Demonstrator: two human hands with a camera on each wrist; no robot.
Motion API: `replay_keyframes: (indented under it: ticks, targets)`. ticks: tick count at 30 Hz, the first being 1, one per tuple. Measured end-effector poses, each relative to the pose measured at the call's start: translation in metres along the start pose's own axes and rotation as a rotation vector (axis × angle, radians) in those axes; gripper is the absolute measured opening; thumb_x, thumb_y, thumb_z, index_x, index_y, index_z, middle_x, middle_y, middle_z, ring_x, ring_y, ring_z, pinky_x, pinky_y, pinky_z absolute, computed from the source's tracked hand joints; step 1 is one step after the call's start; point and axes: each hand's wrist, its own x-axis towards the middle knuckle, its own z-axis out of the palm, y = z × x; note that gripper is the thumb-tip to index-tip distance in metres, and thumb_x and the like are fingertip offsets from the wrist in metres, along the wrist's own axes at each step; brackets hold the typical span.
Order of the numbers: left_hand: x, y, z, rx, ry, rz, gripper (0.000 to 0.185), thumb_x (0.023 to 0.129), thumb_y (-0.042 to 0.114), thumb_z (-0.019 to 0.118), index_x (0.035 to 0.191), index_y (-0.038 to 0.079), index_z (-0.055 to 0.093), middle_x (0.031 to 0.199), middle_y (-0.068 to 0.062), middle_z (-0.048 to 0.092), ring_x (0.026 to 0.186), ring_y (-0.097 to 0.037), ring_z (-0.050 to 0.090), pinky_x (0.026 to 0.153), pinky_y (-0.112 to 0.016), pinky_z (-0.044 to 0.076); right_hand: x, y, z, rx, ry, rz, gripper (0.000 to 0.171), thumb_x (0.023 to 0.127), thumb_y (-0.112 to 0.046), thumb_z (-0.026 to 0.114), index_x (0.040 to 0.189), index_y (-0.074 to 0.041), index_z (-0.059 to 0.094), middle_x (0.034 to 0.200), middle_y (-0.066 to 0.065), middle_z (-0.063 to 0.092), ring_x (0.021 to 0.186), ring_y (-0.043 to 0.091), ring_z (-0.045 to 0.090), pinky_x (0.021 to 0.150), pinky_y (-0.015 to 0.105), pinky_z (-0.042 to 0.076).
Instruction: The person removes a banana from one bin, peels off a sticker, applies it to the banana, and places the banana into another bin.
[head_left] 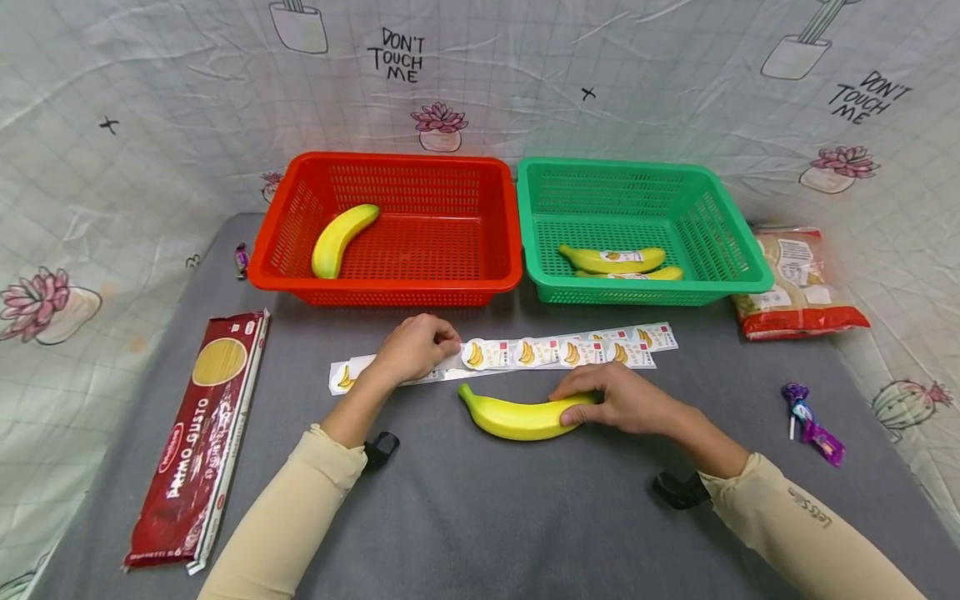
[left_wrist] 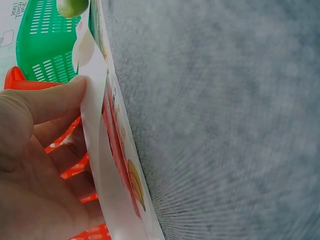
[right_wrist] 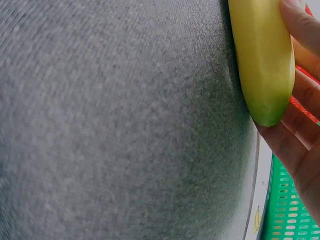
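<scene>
**Both hands down by the sticker strip**

My left hand point(head_left: 415, 346) sits knuckles-up on the sticker strip point(head_left: 525, 353), toward its left end, with the forearm running back toward me in a cream sleeve. The fingers are curled and pinch the strip's paper; in the left wrist view my thumb point(left_wrist: 50, 102) presses against the white backing, lifting its edge off the grey table point(head_left: 525, 517).

My right hand point(head_left: 618, 400) lies just on my side of the strip, palm down, wrist low and the forearm angled off to the right. Its fingers curl over the right end of the banana point(head_left: 517, 415) and my thumb tucks under its near side, so I grip that end (the right wrist view shows the fingers wrapped behind the tip). The banana rests on the table, parallel to the strip and just beside it on the near side, stem end pointing left.

Beyond the strip stand the red basket point(head_left: 386, 287), with one banana inside, and the green basket point(head_left: 645, 292), with two labelled bananas. Left of the strip lies a spaghetti packet point(head_left: 201, 437); to its right, near the green basket, a noodle bag point(head_left: 798, 283), and nearer me a purple lollipop point(head_left: 810, 421).
</scene>
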Motion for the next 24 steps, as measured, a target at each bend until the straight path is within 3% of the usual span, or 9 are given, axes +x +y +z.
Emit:
replay_keyframes:
  ticks: [19, 24]
  targets:
    - [-0.0005, -0.0011, -0.0003, -0.021, 0.004, 0.018, 0.015, 0.100, 0.021, 0.066, 0.104, 0.012, 0.079, 0.099, -0.003, 0.073, 0.089, -0.019, 0.059, 0.082, -0.036, 0.046, -0.0015, -0.0013, -0.0005, 0.018, 0.023, 0.017, 0.032, 0.087, -0.034, 0.081, 0.116, -0.019, 0.078, 0.113, -0.007, 0.076, 0.106, 0.009, 0.069, 0.091, 0.032, 0.056]
    - [-0.0001, -0.0002, -0.0012, -0.024, 0.005, 0.029, 0.016, 0.100, 0.021, 0.066, 0.105, 0.012, 0.078, 0.100, -0.003, 0.073, 0.090, -0.018, 0.059, 0.083, -0.036, 0.047, 0.0018, 0.0012, -0.0069, 0.034, 0.071, -0.007, 0.026, 0.089, -0.025, 0.080, 0.114, -0.016, 0.079, 0.112, -0.006, 0.077, 0.108, 0.009, 0.069, 0.094, 0.030, 0.055]
